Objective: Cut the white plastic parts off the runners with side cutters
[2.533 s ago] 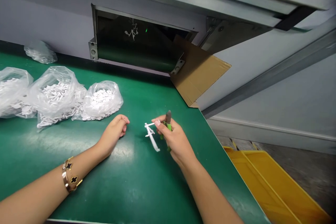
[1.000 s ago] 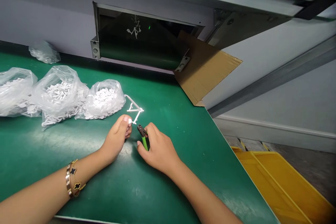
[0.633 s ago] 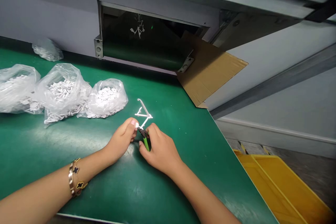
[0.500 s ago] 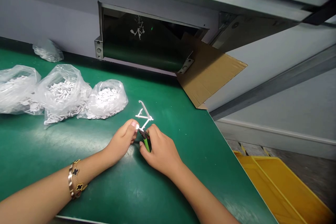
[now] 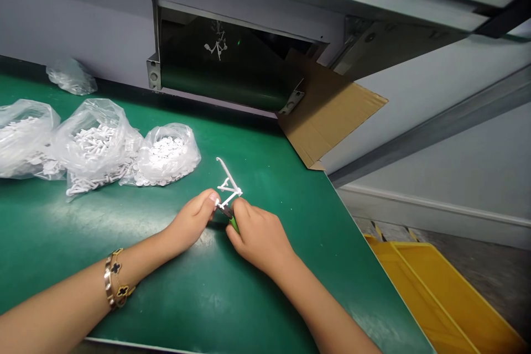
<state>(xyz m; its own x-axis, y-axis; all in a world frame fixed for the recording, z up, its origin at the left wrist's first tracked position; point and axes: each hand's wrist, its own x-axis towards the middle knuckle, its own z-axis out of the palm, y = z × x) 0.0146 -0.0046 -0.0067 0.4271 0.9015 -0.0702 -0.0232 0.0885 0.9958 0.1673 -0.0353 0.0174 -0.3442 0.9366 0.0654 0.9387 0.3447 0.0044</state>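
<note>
Between the thumb and fingers of my left hand [image 5: 194,218] is one end of a white plastic sprue [image 5: 230,180], a thin branching frame with small parts on it. Its free arms point up and away over the green table. My right hand [image 5: 259,235] is closed around green-handled nippers [image 5: 233,223]. Their dark jaws touch the sprue close to my left fingertips, at a small white piece mostly hidden by the thumb. Whether the jaws are fully closed I cannot tell.
On the green table [image 5: 174,293], clear bags of white parts [image 5: 166,152] [image 5: 93,146] [image 5: 27,141] stand to the left. Behind is a conveyor opening [image 5: 224,88] with another sprue [image 5: 216,48] inside. Cardboard [image 5: 332,108] leans at its right. A yellow bin [image 5: 448,287] sits beyond the table's right edge.
The sprue has turned a little in my left hand. My right hand has closed further around the nippers, with less of the green handles showing. The camera view has shifted slightly.
</note>
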